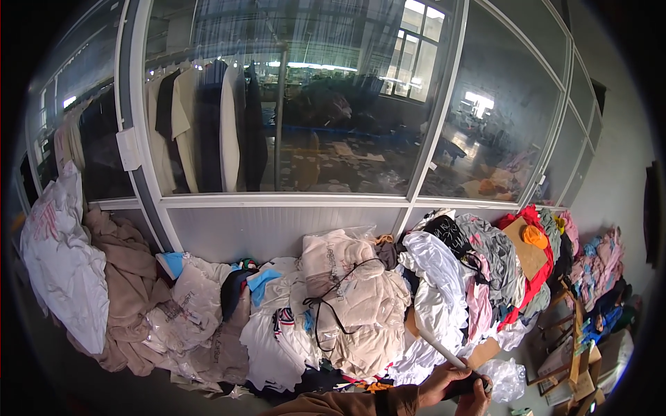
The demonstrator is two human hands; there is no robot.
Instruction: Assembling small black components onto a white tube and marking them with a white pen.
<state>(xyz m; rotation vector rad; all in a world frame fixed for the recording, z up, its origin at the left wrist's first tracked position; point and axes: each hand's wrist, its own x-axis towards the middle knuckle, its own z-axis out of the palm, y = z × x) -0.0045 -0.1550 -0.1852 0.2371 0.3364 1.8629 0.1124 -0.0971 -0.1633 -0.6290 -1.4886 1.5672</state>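
In left fingers (452, 375) and right fingers (479, 394): rod (441, 349), clamped by both.
Clothes (364, 305): heaped beyond the fingers.
Plastic (505, 380): just right.

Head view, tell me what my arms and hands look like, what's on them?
Your left arm wears a long brown sleeve, with what looks like a dark band across it toward the cuff. The left hand and right hand show no gloves. The right sleeve is not in view.
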